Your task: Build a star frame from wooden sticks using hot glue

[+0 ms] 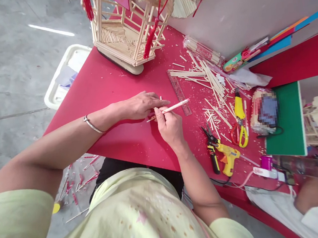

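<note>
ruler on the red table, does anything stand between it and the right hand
The pale pencil-like stick in the right hand does: its pinkish end crosses over the ruler in this view. No other sizeable object is visible between them.

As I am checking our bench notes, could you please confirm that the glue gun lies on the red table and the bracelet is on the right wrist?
The wrist is wrong: the head view shows the bracelet on the wrist of the left hand. The yellow glue gun does lie on the red table.
</note>
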`<state>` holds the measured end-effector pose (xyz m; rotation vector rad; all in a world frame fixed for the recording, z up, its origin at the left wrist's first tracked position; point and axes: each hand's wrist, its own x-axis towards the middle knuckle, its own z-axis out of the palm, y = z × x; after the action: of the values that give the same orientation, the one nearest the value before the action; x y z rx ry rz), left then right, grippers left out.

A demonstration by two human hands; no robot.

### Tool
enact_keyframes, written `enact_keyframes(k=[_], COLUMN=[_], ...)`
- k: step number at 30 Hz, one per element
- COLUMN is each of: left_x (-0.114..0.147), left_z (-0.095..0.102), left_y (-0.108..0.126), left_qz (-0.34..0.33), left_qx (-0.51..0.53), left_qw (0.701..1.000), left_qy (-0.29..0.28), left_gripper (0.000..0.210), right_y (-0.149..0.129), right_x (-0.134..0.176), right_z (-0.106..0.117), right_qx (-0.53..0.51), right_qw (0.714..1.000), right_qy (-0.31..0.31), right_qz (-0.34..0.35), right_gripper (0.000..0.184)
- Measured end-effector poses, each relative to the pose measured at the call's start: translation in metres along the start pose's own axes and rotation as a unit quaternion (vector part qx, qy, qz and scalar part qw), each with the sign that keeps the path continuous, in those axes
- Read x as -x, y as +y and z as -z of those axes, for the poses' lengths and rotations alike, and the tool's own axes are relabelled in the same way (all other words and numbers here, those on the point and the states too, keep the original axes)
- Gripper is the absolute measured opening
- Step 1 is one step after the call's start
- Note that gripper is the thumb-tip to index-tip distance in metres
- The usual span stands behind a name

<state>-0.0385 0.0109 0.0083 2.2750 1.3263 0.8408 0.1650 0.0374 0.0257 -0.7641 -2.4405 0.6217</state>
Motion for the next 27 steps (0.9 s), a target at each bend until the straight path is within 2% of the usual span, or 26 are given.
enact_keyframes(k=[7, 11, 14, 17, 20, 27], left_x=[0.000, 0.001, 0.002, 0.002, 0.003, 0.007], left_z=[-0.001, -0.002, -0.002, -0.003, -0.004, -0.008], left_y=[-0.002, 0.000, 0.001, 0.002, 0.004, 0.018], left_qz=[-0.019, -0.008, 0.000, 0.001, -0.011, -0.024], left_qx=[-0.011, -0.021, -0.033, -0.048, -0.067, -0.132], left_qw=[1.000, 1.000, 0.999, 0.999, 0.998, 0.991], left_qy=[-0.004, -0.001, -0.007, -0.011, -0.009, -0.013], left_gripper=[0.048, 0.048, 0.051, 0.052, 0.050, 0.042], right_y=[-0.007, 0.006, 0.023, 0.038, 0.048, 0.057], right_x=[0.006, 0.010, 0.016, 0.024, 0.033, 0.039], right_z=[-0.006, 0.014, 0.035, 0.043, 0.037, 0.027], right_qx=[-0.014, -0.110, -0.102, -0.030, 0.015, 0.048], right_qw=[1.000, 0.993, 0.990, 0.998, 0.998, 0.996], right_qy=[-0.021, 0.015, 0.077, 0.049, 0.007, -0.014], right_qz=[-0.007, -0.039, -0.060, 0.002, 0.054, 0.074], right_gripper=[0.044, 0.036, 0.034, 0.028, 0.026, 0.025])
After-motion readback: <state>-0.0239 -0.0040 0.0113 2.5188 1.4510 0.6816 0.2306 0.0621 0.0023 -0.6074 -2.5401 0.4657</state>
